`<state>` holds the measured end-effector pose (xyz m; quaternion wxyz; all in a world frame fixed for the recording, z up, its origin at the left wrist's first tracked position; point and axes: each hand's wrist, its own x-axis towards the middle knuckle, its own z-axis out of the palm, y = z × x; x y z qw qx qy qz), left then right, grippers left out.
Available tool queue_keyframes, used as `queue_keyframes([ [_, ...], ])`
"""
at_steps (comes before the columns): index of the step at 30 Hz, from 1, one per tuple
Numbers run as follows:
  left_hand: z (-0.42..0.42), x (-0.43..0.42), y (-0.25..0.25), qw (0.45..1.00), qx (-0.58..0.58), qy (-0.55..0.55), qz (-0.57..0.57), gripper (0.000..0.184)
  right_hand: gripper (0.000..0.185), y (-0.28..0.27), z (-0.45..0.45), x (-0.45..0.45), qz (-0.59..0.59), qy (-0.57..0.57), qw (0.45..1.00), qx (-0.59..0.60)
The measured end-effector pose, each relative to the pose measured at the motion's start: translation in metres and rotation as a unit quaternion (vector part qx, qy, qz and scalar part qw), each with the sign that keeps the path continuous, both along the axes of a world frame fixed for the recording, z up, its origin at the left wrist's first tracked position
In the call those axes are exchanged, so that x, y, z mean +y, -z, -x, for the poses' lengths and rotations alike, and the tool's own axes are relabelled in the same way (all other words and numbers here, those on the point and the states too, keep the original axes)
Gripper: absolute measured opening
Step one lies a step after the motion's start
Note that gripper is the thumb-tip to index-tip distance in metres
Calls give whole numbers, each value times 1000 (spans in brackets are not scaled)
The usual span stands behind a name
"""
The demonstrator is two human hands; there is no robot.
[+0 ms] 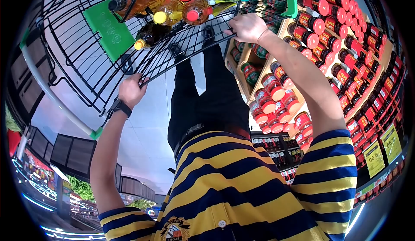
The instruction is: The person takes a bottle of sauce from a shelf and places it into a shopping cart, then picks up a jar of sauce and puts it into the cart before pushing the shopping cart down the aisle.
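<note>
A black wire shopping cart (82, 61) stands in front of me, turned sideways. My left hand (132, 90), with a dark watch at its wrist, is closed round the cart's near rim. Farther right, the fingers of my right hand (248, 27) are wrapped on the rim near a green corner piece (292, 7). Inside the basket lie an oil bottle with a yellow cap (166, 16), a bottle with a red cap (196, 13), a dark bottle (151, 34) and a large amber bottle (134, 1). A green panel (108, 29) is fixed to the wires.
Tiered wooden shelves on the right hold many red-lidded jars (276, 93) and dark labelled jars (337, 42), close to my right arm. Yellow price tags (374, 159) hang below. The cart's grey handle bar (52, 90) runs along the left. Pale floor (147, 141) lies beside my legs.
</note>
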<state>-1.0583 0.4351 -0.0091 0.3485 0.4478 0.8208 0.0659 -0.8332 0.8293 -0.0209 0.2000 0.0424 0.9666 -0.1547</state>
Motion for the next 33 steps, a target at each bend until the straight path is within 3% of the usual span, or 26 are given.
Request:
queue_keyframes([
  [4, 1, 0, -2, 1000, 0, 1, 11, 29, 37, -5, 5, -1, 2, 1, 1000, -1],
  [6, 1, 1, -2, 1000, -1, 1, 8, 28, 40, -10, 8, -1, -2, 0, 998, -67],
  [16, -1, 4, -6, 1000, -7, -9, 2, 28, 40, -9, 7, 1, -7, -4, 997, -72],
  [19, -2, 8, -11, 1000, -20, -16, 18, 22, 40, -13, 6, 1, 2, -2, 998, -55],
  [33, -6, 7, -10, 1000, -5, -11, 14, 28, 38, -4, -1, 1, -20, -8, 999, 30],
])
